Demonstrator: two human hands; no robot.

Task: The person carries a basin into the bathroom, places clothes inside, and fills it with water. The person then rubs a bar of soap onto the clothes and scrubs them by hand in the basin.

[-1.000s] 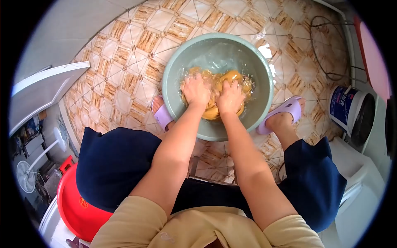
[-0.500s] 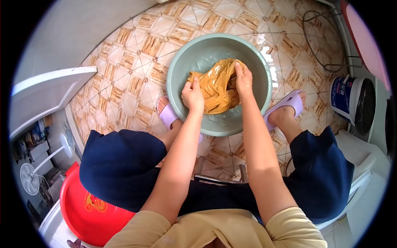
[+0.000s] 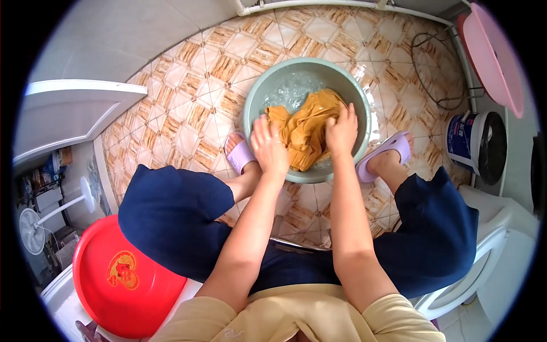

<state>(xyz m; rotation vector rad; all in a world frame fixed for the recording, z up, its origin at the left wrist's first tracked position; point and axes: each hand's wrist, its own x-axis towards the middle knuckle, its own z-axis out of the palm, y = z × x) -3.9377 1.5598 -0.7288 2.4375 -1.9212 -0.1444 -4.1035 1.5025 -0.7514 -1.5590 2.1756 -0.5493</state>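
A grey-green basin (image 3: 307, 61) of water stands on the floor between my feet. In it lies a wet, mustard-yellow garment (image 3: 312, 128), bunched up, its exact kind hidden by the folds. Bubbles show in the water above it. My left hand (image 3: 270, 147) is open, fingers spread, at the garment's left edge over the near-left side of the basin. On the opposite side my right hand (image 3: 342, 132) has its fingers apart and touches the garment's right edge without a closed grip.
Purple slippers (image 3: 242, 155) flank the basin. A red basin (image 3: 154, 293) is at lower left. To the right are a paint-type bucket (image 3: 462, 142), a pink basin (image 3: 493, 60), a dark hose or cable (image 3: 419, 71) and a white plastic chair (image 3: 493, 251). A door edge (image 3: 85, 86) juts in at left.
Both hands have loosened from the garment and their fingers have spread. It has dropped lower into the basin, and the water at the far side is churned. The view has shifted slightly.
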